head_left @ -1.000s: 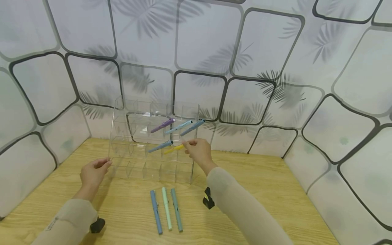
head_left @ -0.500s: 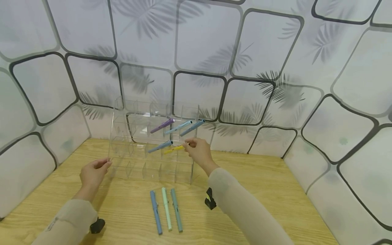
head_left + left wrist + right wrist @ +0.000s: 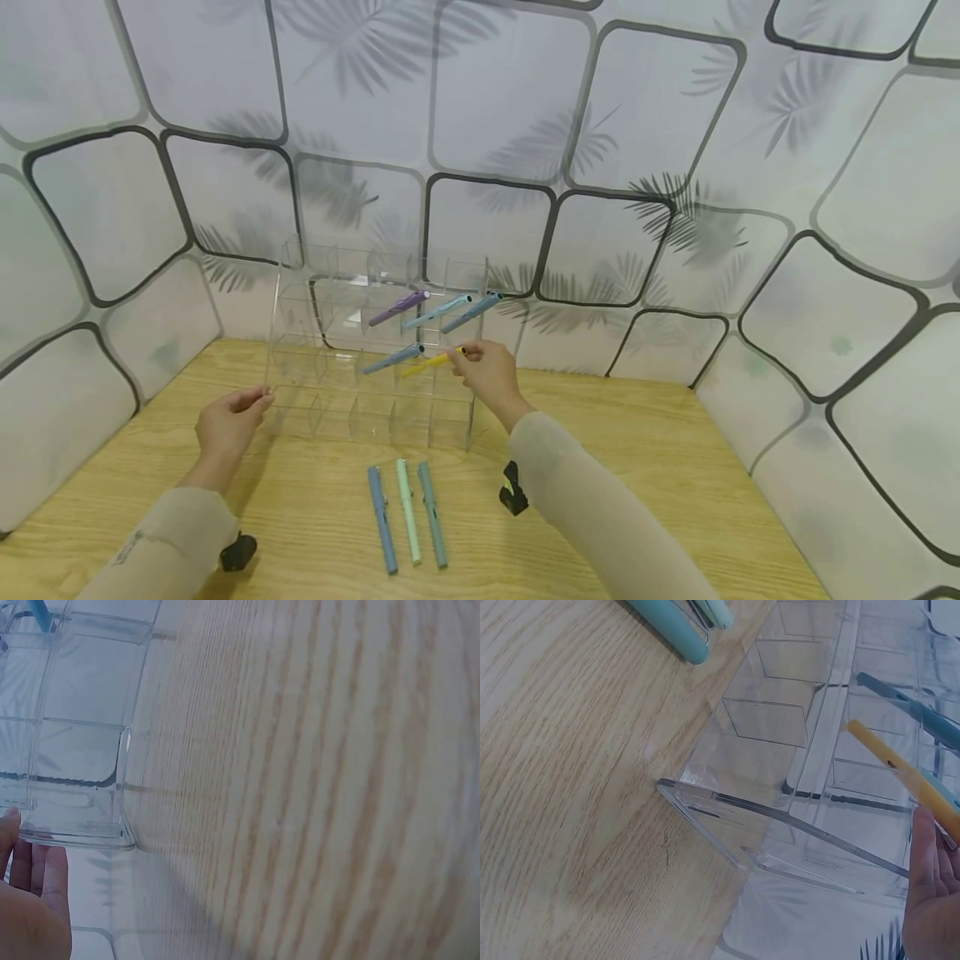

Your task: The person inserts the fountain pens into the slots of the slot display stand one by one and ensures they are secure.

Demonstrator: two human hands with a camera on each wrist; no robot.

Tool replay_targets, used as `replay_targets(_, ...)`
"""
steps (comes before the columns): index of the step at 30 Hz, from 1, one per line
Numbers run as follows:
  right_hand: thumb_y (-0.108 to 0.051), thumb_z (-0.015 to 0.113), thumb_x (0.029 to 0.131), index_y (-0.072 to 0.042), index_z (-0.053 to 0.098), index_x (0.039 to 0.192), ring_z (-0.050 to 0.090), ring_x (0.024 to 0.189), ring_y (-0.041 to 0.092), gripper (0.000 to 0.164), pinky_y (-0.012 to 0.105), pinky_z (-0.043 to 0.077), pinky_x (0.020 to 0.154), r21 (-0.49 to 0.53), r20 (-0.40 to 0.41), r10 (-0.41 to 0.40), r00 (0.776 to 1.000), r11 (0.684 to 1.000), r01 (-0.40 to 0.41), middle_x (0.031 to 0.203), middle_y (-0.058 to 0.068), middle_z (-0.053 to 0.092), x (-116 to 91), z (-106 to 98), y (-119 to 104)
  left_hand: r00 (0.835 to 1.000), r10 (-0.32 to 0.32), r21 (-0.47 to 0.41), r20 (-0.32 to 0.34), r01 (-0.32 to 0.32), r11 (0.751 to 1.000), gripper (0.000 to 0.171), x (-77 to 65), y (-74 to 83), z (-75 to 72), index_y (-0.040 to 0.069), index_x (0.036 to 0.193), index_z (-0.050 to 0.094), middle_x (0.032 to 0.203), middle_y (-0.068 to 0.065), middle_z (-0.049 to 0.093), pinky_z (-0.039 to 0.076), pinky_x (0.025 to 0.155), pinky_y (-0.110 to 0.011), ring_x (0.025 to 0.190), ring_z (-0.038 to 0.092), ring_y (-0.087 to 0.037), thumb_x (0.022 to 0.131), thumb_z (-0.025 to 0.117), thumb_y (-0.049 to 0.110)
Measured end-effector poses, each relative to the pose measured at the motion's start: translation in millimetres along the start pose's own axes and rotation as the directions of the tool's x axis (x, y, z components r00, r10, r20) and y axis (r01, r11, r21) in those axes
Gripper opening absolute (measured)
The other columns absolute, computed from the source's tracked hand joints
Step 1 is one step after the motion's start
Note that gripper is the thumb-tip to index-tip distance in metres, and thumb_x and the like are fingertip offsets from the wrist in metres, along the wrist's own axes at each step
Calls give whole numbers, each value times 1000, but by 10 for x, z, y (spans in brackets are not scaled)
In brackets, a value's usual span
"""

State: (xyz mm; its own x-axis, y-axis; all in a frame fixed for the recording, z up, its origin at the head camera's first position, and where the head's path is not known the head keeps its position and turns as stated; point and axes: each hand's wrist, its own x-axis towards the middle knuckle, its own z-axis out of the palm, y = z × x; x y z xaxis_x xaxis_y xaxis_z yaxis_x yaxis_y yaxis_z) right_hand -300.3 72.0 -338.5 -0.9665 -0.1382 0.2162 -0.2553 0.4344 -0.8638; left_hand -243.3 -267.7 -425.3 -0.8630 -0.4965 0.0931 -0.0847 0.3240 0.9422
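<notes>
A clear acrylic tiered rack [image 3: 371, 421] stands on the table. My left hand [image 3: 228, 429] pinches the edge of its left side panel, thumb on one face and fingers on the other in the left wrist view. On the rack's right part, my right hand [image 3: 489, 375] holds a yellow pen [image 3: 427, 364] near its upper end; the pen lies slanted in a compartment. Left of it in the same tier rests a blue pen [image 3: 393, 358]. One tier higher are a purple pen [image 3: 397, 308], a light blue pen [image 3: 437, 312] and a darker blue pen [image 3: 472, 312].
In front of the rack, a blue pen [image 3: 382, 521], a mint green pen [image 3: 408, 510] and a teal pen [image 3: 432, 514] lie side by side on the wooden table [image 3: 622, 492]. Patterned fabric walls [image 3: 510, 108] rise behind and on both sides.
My right fingers have shifted slightly on the yellow pen, and its dark upper end now shows past them. The left hand, the rack and the other pens stay in place.
</notes>
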Motion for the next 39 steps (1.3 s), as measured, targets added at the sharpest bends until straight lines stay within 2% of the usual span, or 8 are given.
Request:
replay_targets(4,-26,64,94,-1,68,110,68,76,18,30,32,59,66,-21,-12,-18,1000,1000,18,95,15,69,9,10,4,1000,2,-7,10,-2,1000,41,5,3,3,-6,122,61,93,12,65,53,63,-11,67,55,12,93,64,23)
replay_targets(8,-24,63,94,-3,68,112,68,78,17,28,25,58,63,-39,-16,-33,999,999,33,95,11,68,11,14,-5,1000,-5,-16,18,5,1000,42,-2,5,2,-6,123,60,91,14,63,53,64,-11,68,56,10,93,64,24)
replay_targets(14,-17,63,94,-4,65,117,68,81,20,27,25,58,62,-58,-17,-72,997,996,70,99,12,68,21,20,4,1000,-3,-10,17,4,1000,42,-12,16,-3,-5,122,61,90,15,63,53,63,-11,69,57,8,93,64,25)
replay_targets(20,-11,63,92,-2,64,117,68,86,23,26,26,58,64,-23,-18,-70,997,997,69,105,14,66,37,27,18,1000,2,5,9,-2,1000,42,-17,15,-4,-5,121,61,90,13,63,53,62,-11,68,57,8,93,64,25)
replay_targets(24,-8,63,91,-2,65,115,67,88,22,24,26,58,65,-38,-1,-74,997,997,74,109,15,65,46,22,42,1000,0,8,3,0,1000,41,-21,14,-4,-5,120,62,88,14,63,52,61,-11,66,56,9,92,65,25)
replay_targets(30,-6,63,91,-2,67,113,67,85,23,23,26,58,63,-55,10,-92,996,994,92,107,14,65,49,19,44,1000,2,11,6,-2,1000,41,-24,22,-4,-4,121,61,94,8,66,52,62,-11,69,58,7,93,64,25)
replay_targets(39,-7,64,91,-2,68,112,67,85,25,22,25,58,62,-70,40,-110,993,991,113,105,13,66,37,8,35,1000,-8,-6,-1,8,1000,42,-23,18,-1,-5,121,61,90,14,64,52,62,-11,68,57,8,92,65,25)
